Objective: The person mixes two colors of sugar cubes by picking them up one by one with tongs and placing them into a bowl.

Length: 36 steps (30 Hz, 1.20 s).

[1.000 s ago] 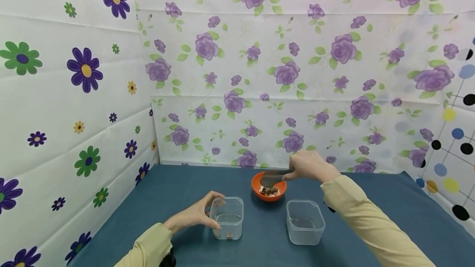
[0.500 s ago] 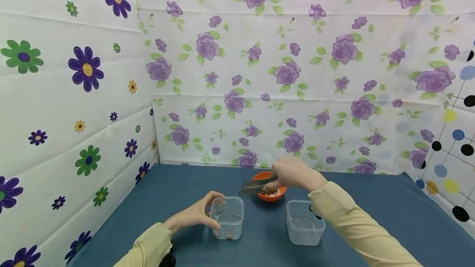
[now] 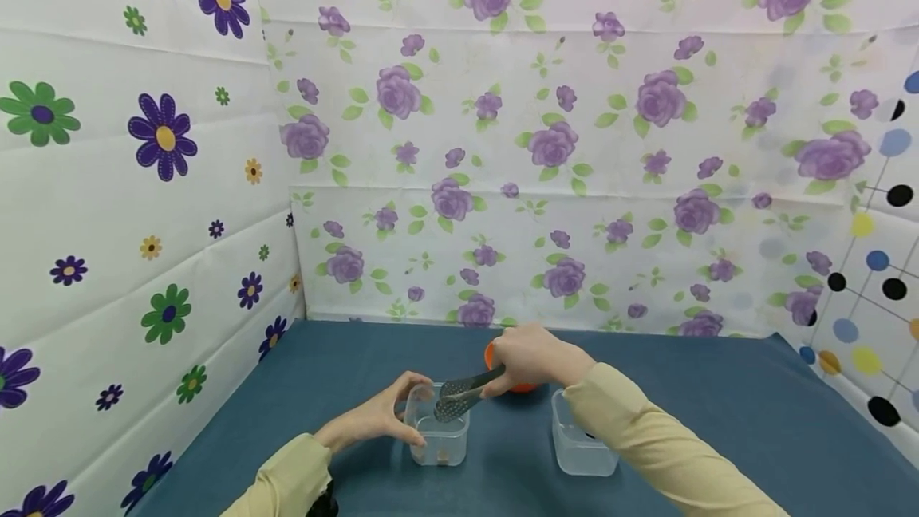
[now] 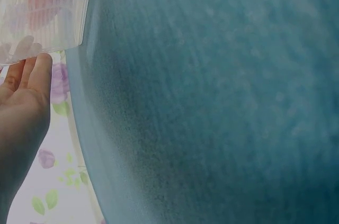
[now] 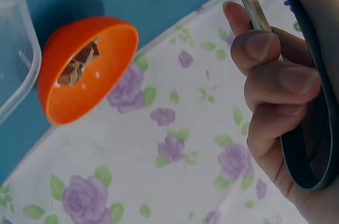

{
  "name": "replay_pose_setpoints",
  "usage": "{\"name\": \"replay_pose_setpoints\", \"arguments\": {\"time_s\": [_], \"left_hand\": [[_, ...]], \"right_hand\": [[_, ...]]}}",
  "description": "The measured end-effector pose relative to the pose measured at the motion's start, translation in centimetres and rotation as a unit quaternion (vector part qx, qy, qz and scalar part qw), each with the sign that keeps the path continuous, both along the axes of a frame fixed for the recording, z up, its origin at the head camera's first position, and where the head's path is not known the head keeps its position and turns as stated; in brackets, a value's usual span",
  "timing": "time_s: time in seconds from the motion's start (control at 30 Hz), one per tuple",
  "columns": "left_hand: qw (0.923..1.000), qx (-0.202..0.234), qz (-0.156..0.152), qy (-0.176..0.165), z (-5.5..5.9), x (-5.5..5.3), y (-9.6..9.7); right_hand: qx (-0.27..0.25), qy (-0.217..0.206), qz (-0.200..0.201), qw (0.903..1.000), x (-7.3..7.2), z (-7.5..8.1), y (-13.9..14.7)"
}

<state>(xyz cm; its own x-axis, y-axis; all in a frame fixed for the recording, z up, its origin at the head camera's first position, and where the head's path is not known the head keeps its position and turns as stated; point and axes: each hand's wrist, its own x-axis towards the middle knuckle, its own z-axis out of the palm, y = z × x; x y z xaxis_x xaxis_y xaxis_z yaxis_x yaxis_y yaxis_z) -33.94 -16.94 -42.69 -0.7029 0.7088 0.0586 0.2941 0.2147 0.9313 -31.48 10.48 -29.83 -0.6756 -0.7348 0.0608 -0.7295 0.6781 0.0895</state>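
Note:
My left hand [image 3: 376,415] grips the side of a clear square plastic container [image 3: 448,449], thumb in front and fingers behind. A small brownish piece [image 3: 443,453] shows low in that container. With my right hand [image 3: 534,357] I hold dark tongs [image 3: 459,399], their perforated ends over the mouth of this container. Whether the tongs' ends carry anything cannot be made out. Behind the right hand, mostly hidden in the head view, is an orange bowl [image 3: 527,387]. The right wrist view shows brown and whitish pieces [image 5: 79,65] inside the bowl.
A second clear square container [image 3: 585,457] stands to the right, partly covered by the right sleeve [image 3: 632,413]. Dark blue cloth [image 3: 359,349] covers the table. A flowered sheet [image 3: 474,222] hangs behind it and another [image 3: 165,262] at the left.
My right hand has moved left with the tongs, from above the orange bowl to over the left container. The left hand has stayed on its container.

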Motion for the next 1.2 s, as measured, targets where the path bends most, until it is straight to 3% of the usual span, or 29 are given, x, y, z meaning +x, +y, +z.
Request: {"name": "replay_pose_setpoints", "arguments": {"time_s": [0.17, 0.57, 0.97, 1.2], "left_hand": [[1.0000, -0.004, 0.008, 0.001, -0.1, 0.1, -0.1], [1.0000, 0.001, 0.000, 0.009, -0.3, -0.2, -0.1], [0.9999, 0.002, -0.001, 0.012, -0.4, -0.2, -0.2], [0.9999, 0.003, -0.002, 0.009, -0.3, -0.1, -0.1]], "right_hand": [[0.016, -0.028, -0.006, 0.9995, -0.2, -0.6, -1.4], [0.030, -0.052, -0.013, 0.9981, -0.3, -2.3, -3.8], [0.059, -0.054, -0.035, 0.9962, -0.8, -3.4, -5.4], [0.071, -0.031, -0.049, 0.9958, -0.5, -3.4, -5.5]]}}
